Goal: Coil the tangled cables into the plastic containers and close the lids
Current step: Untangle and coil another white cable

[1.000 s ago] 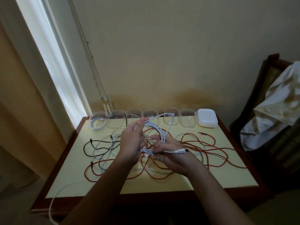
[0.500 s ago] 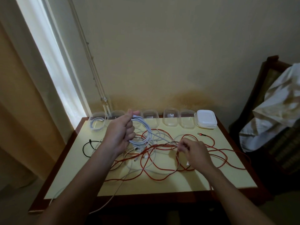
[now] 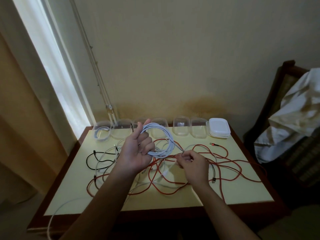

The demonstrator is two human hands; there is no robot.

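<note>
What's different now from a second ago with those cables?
The right hand let go of the white coil, swung out right over the red cable, then came back and now pinches the coil's loose tail, it seems. The left hand kept gripping the coil. The containers, lid stack and black cable stayed put.

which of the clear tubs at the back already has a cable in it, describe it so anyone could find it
Start at the table, where a row of clear plastic containers lines the back edge against the wall. Go to the far left container, the one nearest the window. It is the only one with a coiled white cable visibly inside.
</note>
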